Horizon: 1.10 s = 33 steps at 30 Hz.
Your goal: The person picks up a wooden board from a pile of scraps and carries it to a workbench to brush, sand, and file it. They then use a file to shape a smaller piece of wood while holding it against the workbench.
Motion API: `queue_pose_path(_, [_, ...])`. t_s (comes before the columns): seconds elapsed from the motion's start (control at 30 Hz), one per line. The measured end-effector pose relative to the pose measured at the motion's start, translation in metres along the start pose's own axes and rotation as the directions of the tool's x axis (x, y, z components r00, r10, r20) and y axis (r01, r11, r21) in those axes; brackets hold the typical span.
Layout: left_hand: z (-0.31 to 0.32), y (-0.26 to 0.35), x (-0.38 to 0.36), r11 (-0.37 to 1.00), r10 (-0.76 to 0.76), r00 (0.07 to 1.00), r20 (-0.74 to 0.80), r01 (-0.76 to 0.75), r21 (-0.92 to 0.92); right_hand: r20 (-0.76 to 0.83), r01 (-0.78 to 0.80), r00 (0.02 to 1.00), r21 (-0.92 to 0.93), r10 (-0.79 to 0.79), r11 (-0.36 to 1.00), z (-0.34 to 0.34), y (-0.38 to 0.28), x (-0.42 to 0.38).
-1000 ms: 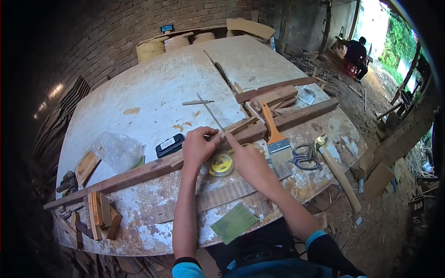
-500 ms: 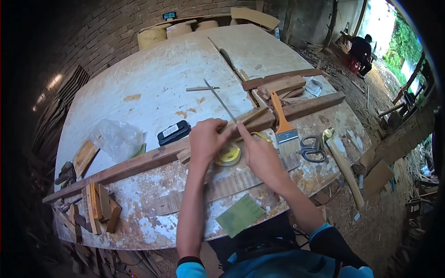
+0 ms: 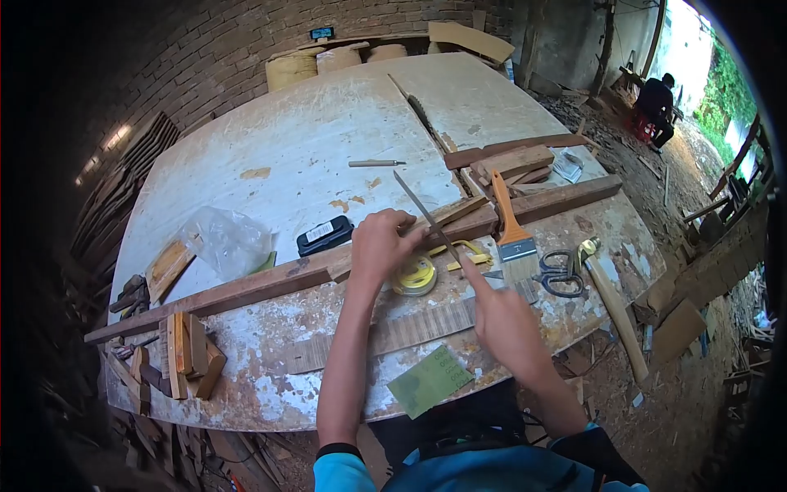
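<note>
My left hand (image 3: 379,250) is closed on a narrow wooden strip (image 3: 461,210), pressing it against the long dark beam (image 3: 246,293) that crosses the table. In my right hand (image 3: 510,324) is the near end of a long, thin metal file (image 3: 416,202). The file slants across the strip just right of my left fingers, its tip pointing away from me. Below the beam, between my hands, lies a yellow tape roll (image 3: 416,277). A striped wooden slat (image 3: 385,338) and a green sandpaper sheet (image 3: 430,381) rest closer to my body.
Right of my hands lie an orange-handled paintbrush (image 3: 508,215), scissors (image 3: 562,274) and a hammer (image 3: 615,316). Beyond the beam are a black case (image 3: 325,236), a slim pen-like tool (image 3: 377,163) and a plastic bag (image 3: 228,239). A saw blade (image 3: 416,107) protrudes from the table. Another person (image 3: 656,107) sits far right.
My right hand has drawn the file back toward me and to the right, so its tip sits nearer the strip. My left hand still holds the strip. The view has shifted slightly.
</note>
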State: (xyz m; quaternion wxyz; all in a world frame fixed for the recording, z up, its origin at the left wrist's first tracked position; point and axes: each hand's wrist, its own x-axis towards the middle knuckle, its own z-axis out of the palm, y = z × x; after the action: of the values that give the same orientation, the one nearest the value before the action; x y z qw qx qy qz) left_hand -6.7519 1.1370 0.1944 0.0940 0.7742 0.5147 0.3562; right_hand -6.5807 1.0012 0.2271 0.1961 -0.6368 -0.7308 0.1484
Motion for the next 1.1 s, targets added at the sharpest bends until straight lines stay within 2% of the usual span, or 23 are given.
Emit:
queue_pose_path(0.07, [0.001, 0.001, 0.000, 1.000, -0.005, 1.000, 0.008, 0.005, -0.014, -0.078, 0.041, 0.996, 0.079, -0.035, 0.996, 0.010, 0.005, 0.030])
queue_pose_path(0.13, [0.002, 0.000, 0.000, 0.999, -0.016, 1.000, 0.010, 0.016, -0.038, -0.158, 0.130, 0.979, 0.018, -0.126, 0.991, 0.029, 0.013, 0.061])
queue_pose_path(0.17, [0.002, 0.000, 0.000, 0.998, -0.034, 0.999, 0.013, 0.035, -0.053, -0.190, 0.120, 0.973, -0.069, -0.131, 0.990, 0.039, 0.015, 0.061])
queue_pose_path(0.27, [0.002, -0.002, 0.000, 0.997, -0.035, 0.999, 0.021, 0.036, -0.064, 0.060, -0.057, 0.997, -0.022, 0.058, 0.998, 0.007, 0.005, 0.004])
queue_pose_path(0.3, [0.000, -0.002, 0.001, 0.999, -0.037, 0.999, 0.039, 0.038, -0.034, -0.068, 0.029, 0.997, 0.022, -0.028, 0.999, 0.014, 0.014, -0.006])
queue_pose_path(0.4, [0.004, -0.002, 0.001, 0.997, -0.033, 0.999, 0.015, 0.034, -0.063, -0.086, 0.032, 0.996, 0.171, -0.018, 0.985, 0.028, 0.014, 0.047])
queue_pose_path(0.43, [0.003, -0.002, 0.002, 0.996, -0.040, 0.998, 0.039, 0.043, -0.080, -0.187, 0.116, 0.978, 0.127, -0.091, 0.985, 0.038, 0.017, 0.066])
queue_pose_path(0.53, [0.000, -0.001, 0.002, 0.995, -0.067, 0.997, 0.039, 0.070, -0.064, -0.063, -0.009, 0.998, 0.131, 0.017, 0.991, 0.030, 0.019, 0.023])
queue_pose_path(0.57, [0.001, -0.003, 0.001, 0.996, -0.049, 0.998, 0.027, 0.050, -0.068, -0.056, -0.013, 0.998, 0.185, 0.024, 0.983, 0.026, 0.023, -0.002])
queue_pose_path(0.67, [0.003, -0.004, 0.001, 0.995, -0.033, 0.999, 0.006, 0.033, -0.099, -0.023, 0.006, 1.000, 0.086, -0.004, 0.996, 0.013, 0.016, 0.009])
queue_pose_path(0.7, [0.003, -0.002, -0.001, 0.994, -0.053, 0.998, 0.032, 0.056, -0.090, -0.044, 0.047, 0.998, 0.132, -0.041, 0.990, 0.020, 0.014, 0.037])
queue_pose_path(0.8, [0.000, 0.001, 0.002, 0.991, -0.095, 0.994, 0.050, 0.099, -0.087, -0.198, 0.111, 0.975, 0.032, -0.102, 0.993, 0.039, 0.007, 0.065])
queue_pose_path(0.83, [0.000, 0.001, 0.002, 0.990, -0.093, 0.994, 0.054, 0.098, -0.102, -0.111, 0.034, 0.993, 0.061, -0.027, 0.998, 0.031, 0.008, 0.038])
queue_pose_path(0.9, [-0.001, -0.001, 0.003, 0.989, -0.098, 0.993, 0.066, 0.105, -0.107, -0.069, 0.026, 0.997, 0.096, -0.019, 0.995, 0.019, 0.014, -0.003])
queue_pose_path(0.93, [-0.001, -0.002, 0.005, 0.986, -0.106, 0.993, 0.045, 0.110, -0.121, -0.044, 0.033, 0.999, 0.098, -0.029, 0.995, 0.011, 0.017, -0.009])
queue_pose_path(0.97, [0.000, -0.002, 0.006, 0.984, -0.111, 0.993, 0.033, 0.115, -0.133, 0.054, -0.010, 0.998, 0.069, 0.006, 0.998, 0.003, 0.010, 0.006])
queue_pose_path(1.07, [0.001, 0.001, 0.004, 0.984, -0.119, 0.991, 0.055, 0.125, -0.130, -0.142, 0.106, 0.986, 0.098, -0.091, 0.990, 0.031, 0.010, 0.074])
queue_pose_path(1.1, [0.001, 0.001, 0.003, 0.981, -0.132, 0.989, 0.068, 0.140, -0.134, -0.178, 0.097, 0.979, -0.039, -0.102, 0.995, 0.037, 0.007, 0.068])
